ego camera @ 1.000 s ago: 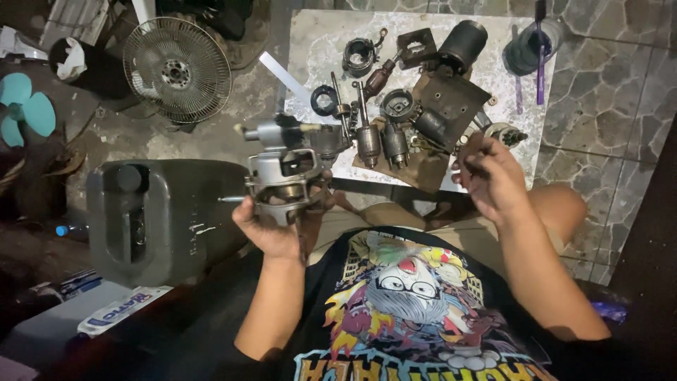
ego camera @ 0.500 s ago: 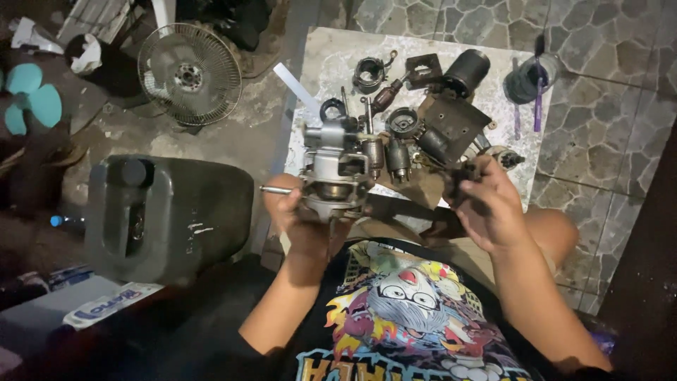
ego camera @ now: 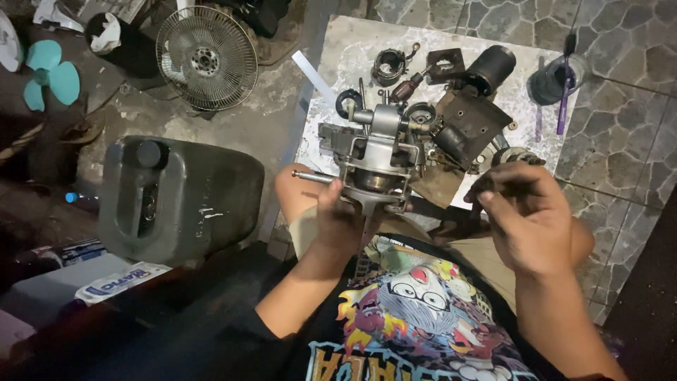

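Grey fan motor, upright, shaft leftward

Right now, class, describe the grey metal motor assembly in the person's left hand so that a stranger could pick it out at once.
Start at the pale speckled stone slab strewn with dark motor parts. Over its near edge, the left hand holds up a grey metal motor assembly. Unlike the loose parts lying flat behind it, it is lifted off the slab, with a thin steel shaft pointing left.
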